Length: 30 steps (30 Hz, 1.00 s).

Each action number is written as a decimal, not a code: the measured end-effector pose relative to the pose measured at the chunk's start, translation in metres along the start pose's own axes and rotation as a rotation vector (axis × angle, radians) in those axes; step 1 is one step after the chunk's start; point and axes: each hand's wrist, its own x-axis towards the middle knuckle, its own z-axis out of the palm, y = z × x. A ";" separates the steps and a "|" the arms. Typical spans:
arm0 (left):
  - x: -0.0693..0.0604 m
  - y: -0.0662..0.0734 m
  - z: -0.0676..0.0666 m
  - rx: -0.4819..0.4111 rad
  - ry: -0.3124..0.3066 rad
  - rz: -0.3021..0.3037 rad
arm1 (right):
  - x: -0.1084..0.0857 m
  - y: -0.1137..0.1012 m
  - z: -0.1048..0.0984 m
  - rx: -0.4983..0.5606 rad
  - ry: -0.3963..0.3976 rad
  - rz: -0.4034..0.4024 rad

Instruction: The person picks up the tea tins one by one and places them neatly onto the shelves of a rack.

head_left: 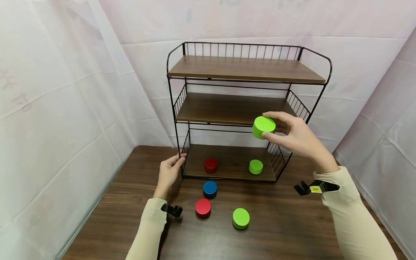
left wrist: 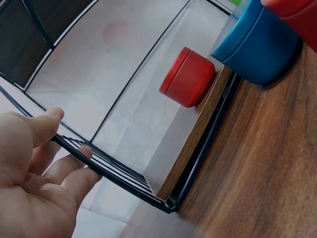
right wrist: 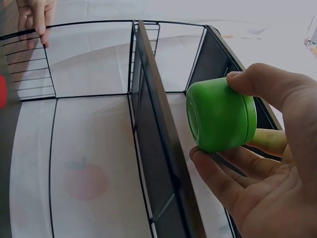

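My right hand (head_left: 294, 135) pinches a round green lidded jar (head_left: 263, 127) between thumb and fingers, in front of the middle shelf's right part. The right wrist view shows this jar (right wrist: 221, 115) tipped on its side from that angle. With thumb and fingers around the front left post, my left hand (head_left: 169, 171) holds the black wire shelf rack (head_left: 178, 141) low down; the left wrist view shows that hand (left wrist: 44, 173) at the rack's side. On the bottom shelf (head_left: 232, 159) sit a red jar (head_left: 211, 165) at left and another green jar (head_left: 256, 167) at right.
On the wooden table (head_left: 276, 227) before the rack stand a blue jar (head_left: 209, 189), a red jar (head_left: 203, 208) and a green jar (head_left: 241, 218). The middle shelf (head_left: 227, 108) and railed top shelf (head_left: 243, 68) lie above. White cloth (head_left: 81, 108) hangs around the table.
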 end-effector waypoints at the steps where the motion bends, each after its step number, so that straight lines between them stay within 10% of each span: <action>1: 0.000 0.000 0.000 -0.003 0.002 -0.002 | 0.001 -0.001 -0.002 0.000 0.004 0.001; 30: -0.001 0.001 0.000 0.008 0.004 -0.004 | 0.024 0.017 -0.024 -0.057 0.144 0.125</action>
